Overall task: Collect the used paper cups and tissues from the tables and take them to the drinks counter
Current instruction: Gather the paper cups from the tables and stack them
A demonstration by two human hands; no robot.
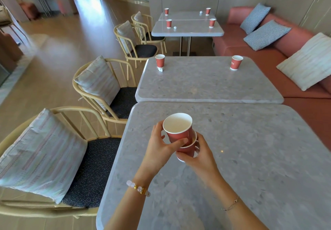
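Note:
Above the nearest grey table (250, 158) I hold two red paper cups, one nested in the other. My left hand (161, 149) grips the upper cup (177, 127), whose white inside looks empty. My right hand (198, 156) grips the lower cup (188, 150). On the second table (206, 84) stand a red cup (160, 60) with a crumpled tissue (160, 69) at its foot, and another red cup (236, 62). The two far tables carry several more red cups, such as the front-left cup (168, 23), and two tissues (175, 27) (201, 12).
Wooden chairs with cushions (100, 84) line the tables' left side. A pink bench (268, 54) with pillows runs along the right. Open wooden floor (62, 50) stretches to the left and away towards a counter at the back.

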